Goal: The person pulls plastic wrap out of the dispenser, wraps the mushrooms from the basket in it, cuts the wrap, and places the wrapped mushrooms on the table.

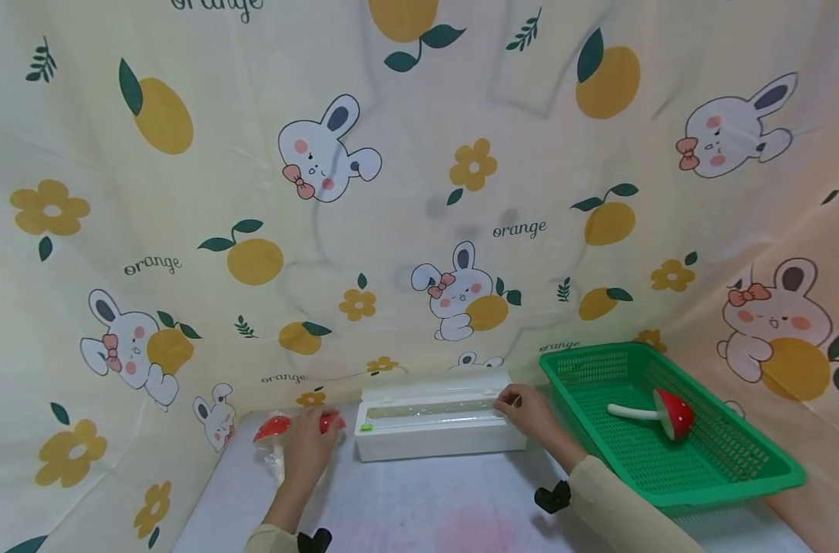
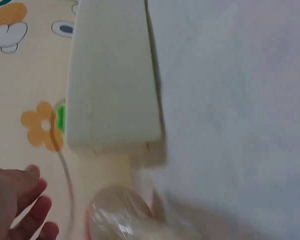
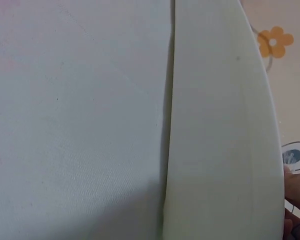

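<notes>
A long white cling film dispenser [image 1: 440, 442] lies on the table with its lid up, and clear cling film [image 1: 433, 409] spans its opening. At its right end my right hand [image 1: 530, 415] pinches the edge of the film; in the right wrist view only part of the fingers [image 3: 296, 192] shows behind the box. My left hand [image 1: 307, 445] is left of the dispenser, above red-capped toy mushrooms [image 1: 273, 428] wrapped in clear film. In the left wrist view its fingers [image 2: 34, 215] are loosely bent, with nothing between them, apart from the wrapped bundle [image 2: 121, 215].
A green plastic basket [image 1: 599, 445] stands right of the dispenser, with one red-and-white toy mushroom [image 1: 674, 415] lying in it. A patterned cloth [image 1: 406, 230] hangs behind the white table [image 1: 419, 507]. A green slider [image 1: 366, 427] sits on the dispenser's left end.
</notes>
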A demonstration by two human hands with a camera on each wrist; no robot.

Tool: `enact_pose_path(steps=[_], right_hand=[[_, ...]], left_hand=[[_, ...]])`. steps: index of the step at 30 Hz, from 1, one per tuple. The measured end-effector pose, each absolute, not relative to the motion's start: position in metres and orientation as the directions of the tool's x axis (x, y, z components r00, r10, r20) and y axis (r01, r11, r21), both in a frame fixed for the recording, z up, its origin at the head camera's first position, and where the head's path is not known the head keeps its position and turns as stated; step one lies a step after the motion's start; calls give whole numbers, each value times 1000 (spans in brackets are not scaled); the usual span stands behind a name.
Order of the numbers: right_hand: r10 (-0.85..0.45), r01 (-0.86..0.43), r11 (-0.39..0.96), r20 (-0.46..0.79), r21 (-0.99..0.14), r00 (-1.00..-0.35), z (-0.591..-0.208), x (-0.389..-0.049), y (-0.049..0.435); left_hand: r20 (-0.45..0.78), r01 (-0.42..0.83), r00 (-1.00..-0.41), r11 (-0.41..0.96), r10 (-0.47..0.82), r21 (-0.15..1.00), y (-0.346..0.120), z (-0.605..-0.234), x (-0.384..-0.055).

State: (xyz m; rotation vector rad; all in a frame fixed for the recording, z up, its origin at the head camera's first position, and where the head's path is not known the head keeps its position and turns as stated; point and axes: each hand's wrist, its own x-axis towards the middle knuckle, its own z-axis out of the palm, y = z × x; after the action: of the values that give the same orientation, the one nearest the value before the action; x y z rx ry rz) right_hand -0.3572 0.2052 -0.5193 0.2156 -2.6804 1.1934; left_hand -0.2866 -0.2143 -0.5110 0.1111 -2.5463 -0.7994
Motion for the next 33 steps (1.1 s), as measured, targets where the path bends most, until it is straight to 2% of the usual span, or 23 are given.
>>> enact_pose_path(steps=[2, 9, 16, 23, 33], right_hand=[[-45, -208, 666, 241, -717, -970, -520, -356, 205], [-9, -165, 665, 213, -729, -977, -525, -357, 201], [-4, -176, 660, 231, -730, -973, -524, -356, 202], [-21, -191, 647, 233, -738, -972, -525, -354, 201], [-14, -210, 631, 260, -747, -966, -523, -354, 204]], left_hand=[[381, 72, -908, 829, -175, 554, -205, -508, -294], [350, 262, -934, 799, 69, 541, -184, -500, -311], [218, 310, -950, 772, 225, 554, -164, -496, -326], [178, 313, -950, 801, 257, 511, -152, -503, -339], [225, 318, -943, 857, 244, 406, -144, -501, -343]])
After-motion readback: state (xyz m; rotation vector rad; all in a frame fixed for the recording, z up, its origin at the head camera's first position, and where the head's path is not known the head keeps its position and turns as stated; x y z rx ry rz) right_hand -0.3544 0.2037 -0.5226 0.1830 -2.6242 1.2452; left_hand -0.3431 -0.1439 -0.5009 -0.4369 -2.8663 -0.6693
